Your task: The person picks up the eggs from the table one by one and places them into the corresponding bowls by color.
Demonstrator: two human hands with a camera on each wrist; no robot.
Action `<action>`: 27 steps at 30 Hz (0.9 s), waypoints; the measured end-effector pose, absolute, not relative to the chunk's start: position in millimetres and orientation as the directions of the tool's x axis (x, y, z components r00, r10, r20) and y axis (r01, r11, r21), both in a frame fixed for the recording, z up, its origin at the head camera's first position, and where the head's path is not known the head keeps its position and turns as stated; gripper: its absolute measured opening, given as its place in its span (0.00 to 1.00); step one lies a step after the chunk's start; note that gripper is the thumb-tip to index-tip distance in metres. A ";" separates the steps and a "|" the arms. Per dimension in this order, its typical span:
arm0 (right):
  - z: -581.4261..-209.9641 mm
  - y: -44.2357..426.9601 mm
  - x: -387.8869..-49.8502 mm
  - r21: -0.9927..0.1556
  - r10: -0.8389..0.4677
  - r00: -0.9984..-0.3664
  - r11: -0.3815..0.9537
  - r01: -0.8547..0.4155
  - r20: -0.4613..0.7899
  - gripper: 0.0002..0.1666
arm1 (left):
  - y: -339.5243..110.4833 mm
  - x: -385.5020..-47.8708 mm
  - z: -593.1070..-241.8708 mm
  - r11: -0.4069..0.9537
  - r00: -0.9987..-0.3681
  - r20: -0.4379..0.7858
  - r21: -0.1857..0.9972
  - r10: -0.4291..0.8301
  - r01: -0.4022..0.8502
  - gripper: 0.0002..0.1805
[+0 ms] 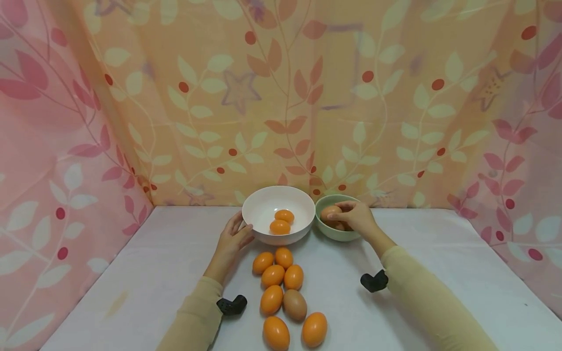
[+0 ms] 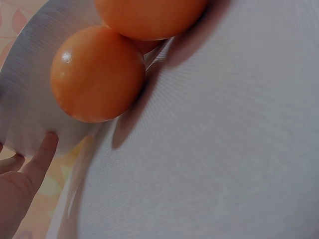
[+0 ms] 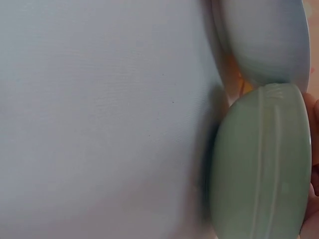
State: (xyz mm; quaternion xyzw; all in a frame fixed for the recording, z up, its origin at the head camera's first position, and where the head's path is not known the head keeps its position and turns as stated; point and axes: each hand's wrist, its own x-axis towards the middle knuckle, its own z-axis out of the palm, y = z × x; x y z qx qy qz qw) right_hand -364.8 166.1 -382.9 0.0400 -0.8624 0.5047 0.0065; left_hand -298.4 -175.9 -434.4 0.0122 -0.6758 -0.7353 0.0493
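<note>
My left hand (image 1: 231, 239) rests against the left outer side of a white bowl (image 1: 258, 214), its fingertips touching the wall in the left wrist view. Two orange eggs (image 1: 280, 227) lie inside that bowl. To its right stands a smaller green bowl (image 1: 337, 235) holding brown eggs, partly hidden by my right hand (image 1: 359, 219). Thumb and fingers of that hand pinch a brown egg (image 1: 329, 213) at the green bowl's opening. The right wrist view shows mostly the green bowl's outer wall (image 3: 264, 164), with the fingers cut off at the edge.
Several orange eggs (image 1: 273, 276) and one brown egg (image 1: 294, 305) lie in a loose column on the white tabletop (image 1: 175, 253), in front of the white bowl. A patterned cloth (image 1: 281, 107) hangs behind the table and at both sides.
</note>
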 end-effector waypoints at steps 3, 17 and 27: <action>-385.1 165.6 -366.2 -0.870 -0.056 -0.998 0.490 -0.061 0.039 0.37 | -175.7 -297.0 -434.2 -0.085 -0.996 0.047 0.995 -0.081 0.054 0.37; -389.7 160.5 -369.0 -0.854 -0.016 -0.998 0.517 -0.058 0.059 0.36 | -176.7 -298.9 -435.1 -0.090 -0.995 0.048 0.994 -0.082 0.055 0.37; -390.4 155.5 -366.5 -0.831 0.003 -0.993 0.547 -0.100 0.121 0.33 | -175.8 -298.4 -433.8 -0.095 -0.996 0.037 0.994 -0.086 0.045 0.37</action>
